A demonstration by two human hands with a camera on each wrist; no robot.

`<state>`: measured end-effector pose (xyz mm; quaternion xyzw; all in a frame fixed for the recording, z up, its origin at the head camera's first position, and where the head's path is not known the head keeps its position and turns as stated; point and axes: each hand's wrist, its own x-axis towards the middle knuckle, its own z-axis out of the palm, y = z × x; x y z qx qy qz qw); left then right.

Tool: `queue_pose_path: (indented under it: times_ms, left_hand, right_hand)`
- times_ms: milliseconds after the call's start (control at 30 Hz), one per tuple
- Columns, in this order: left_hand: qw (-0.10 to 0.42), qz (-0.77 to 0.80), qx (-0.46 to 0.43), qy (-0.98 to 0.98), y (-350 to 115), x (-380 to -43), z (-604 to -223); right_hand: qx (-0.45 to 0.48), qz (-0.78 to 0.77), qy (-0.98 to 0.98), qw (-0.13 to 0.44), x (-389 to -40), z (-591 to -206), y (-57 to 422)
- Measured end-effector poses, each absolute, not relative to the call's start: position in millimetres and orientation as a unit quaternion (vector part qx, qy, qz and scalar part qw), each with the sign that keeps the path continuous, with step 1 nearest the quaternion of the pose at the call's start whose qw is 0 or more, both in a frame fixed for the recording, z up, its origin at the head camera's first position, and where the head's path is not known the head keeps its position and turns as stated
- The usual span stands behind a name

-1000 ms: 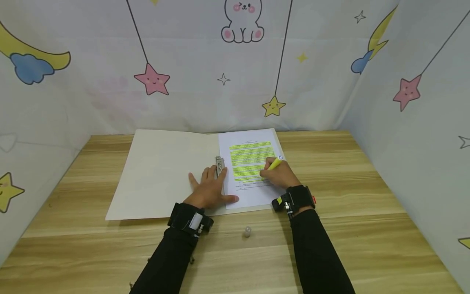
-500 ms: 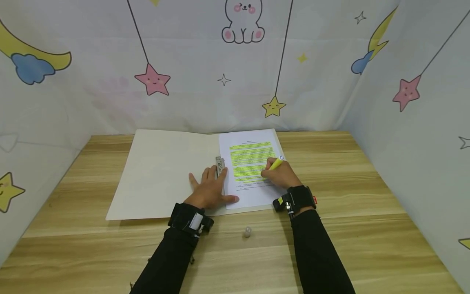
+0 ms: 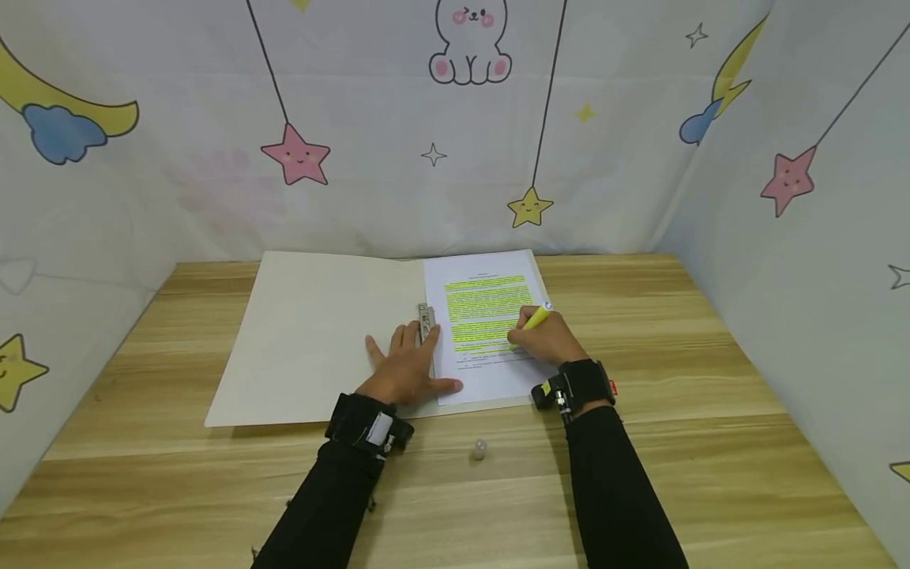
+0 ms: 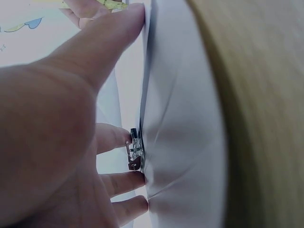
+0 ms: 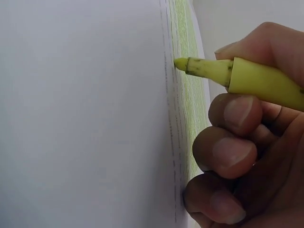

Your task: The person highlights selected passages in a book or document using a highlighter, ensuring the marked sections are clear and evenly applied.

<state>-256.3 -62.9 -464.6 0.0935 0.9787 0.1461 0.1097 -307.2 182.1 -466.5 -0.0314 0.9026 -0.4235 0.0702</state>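
Note:
A printed sheet (image 3: 476, 383) with many lines marked yellow lies on the right side of an open white folder (image 3: 306, 332). In my right hand (image 3: 547, 340) I grip a yellow highlighter (image 3: 538, 316); the right wrist view shows its tip (image 5: 180, 63) at a line of print below the marked block. My left hand (image 3: 404, 373) lies with spread, straight fingers across the folder's fold, its thumb on the sheet's lower left edge. Beside those fingers is the folder's metal clip (image 3: 425, 316), also visible in the left wrist view between the fingers.
A small translucent cap (image 3: 479, 449) lies on the wooden table (image 3: 640, 474) in front of the folder. Behind the table and along both sides stand white cloth walls (image 3: 370, 197) printed with stars and clouds.
My right hand has slid slightly to the right with the highlighter along a line of the sheet. The left hand, sheet and folder have stayed in place.

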Motion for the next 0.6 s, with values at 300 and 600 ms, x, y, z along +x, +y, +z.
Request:
queue_pose_path:
  times_ms: [300, 600]
  left_hand:
    - [0.109, 0.149, 0.095, 0.978, -62.9, -256.7, -465.0]
    - [0.109, 0.151, 0.096, 0.978, -63.2, -256.1, -465.9]
  right_hand:
    - [-0.041, -0.423, 0.903, 0.068, -306.9, -465.2, 185.2]
    - [-0.044, -0.426, 0.901, 0.068, -307.5, -467.1, 186.7]
